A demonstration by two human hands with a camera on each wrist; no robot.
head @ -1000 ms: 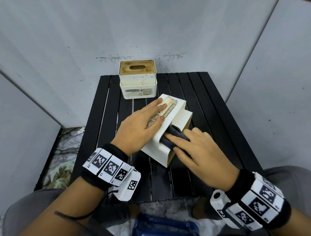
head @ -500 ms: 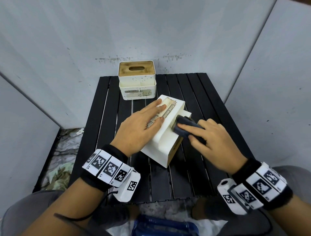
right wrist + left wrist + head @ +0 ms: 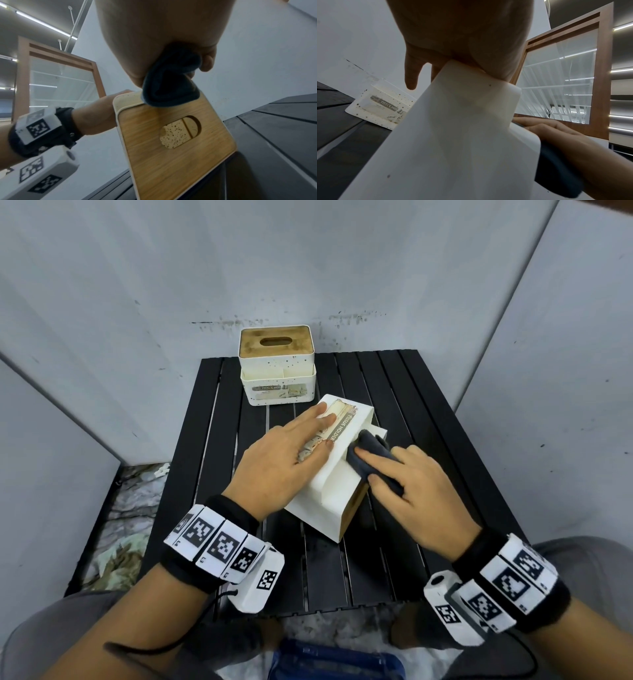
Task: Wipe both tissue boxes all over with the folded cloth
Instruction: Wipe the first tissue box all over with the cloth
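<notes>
The right hand (image 3: pixel 416 491) is closed on the folded cloth (image 3: pixel 371 455), which is pinched between fingers and thumb and pressed against the upper long face of the near tissue box (image 3: pixel 329 494). The left hand (image 3: pixel 284 460) is laid flat, fingers straight, on the labelled face, so the box is pinned on its side on the black slatted table (image 3: pixel 428 412). The stroke is probably best run along the whole face and over the step, with the flat hand kept bearing down so the box is not pushed across the slats; the wooden lid would likely be taken next.

That lid (image 3: pixel 175 142), with its oval slot and speckled inside, is shown plainly only in the right wrist view, where the cloth is seen at its top edge. The second tissue box (image 3: pixel 277 364), upright at the table's far edge, is shown whole only in the head view; in the left wrist view only 1 speckled side of it is seen.
</notes>
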